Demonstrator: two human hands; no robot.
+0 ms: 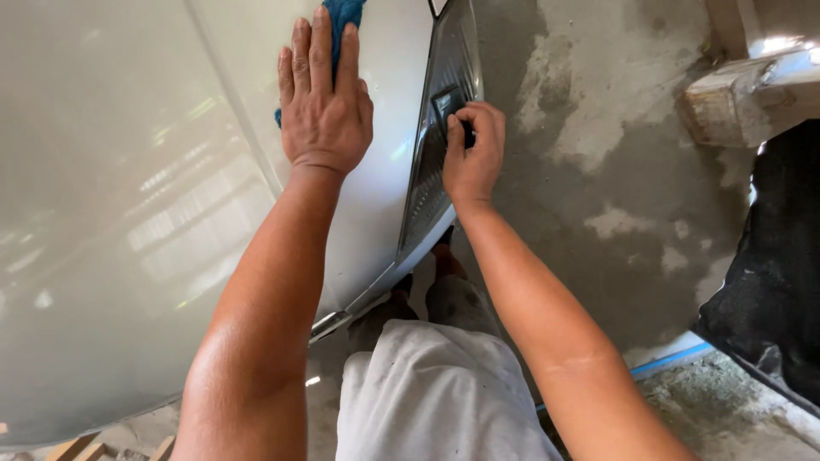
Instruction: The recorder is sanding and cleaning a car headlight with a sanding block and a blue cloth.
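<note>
My left hand [323,102] lies flat, fingers together, on a blue cloth [345,15] pressed against the glossy white car hood [120,213]. Most of the cloth is hidden under the palm. My right hand [472,149] curls its fingertips around a small dark part [446,101] on the black grille [431,183] at the car's front edge. What the fingers pinch is mostly hidden.
Patchy grey concrete floor [615,196] spreads to the right. A black object [781,273] stands at the right edge, a pale concrete block [752,85] at the upper right. A blue strip [670,360] lies on the floor. My own legs in light shorts [436,393] are below.
</note>
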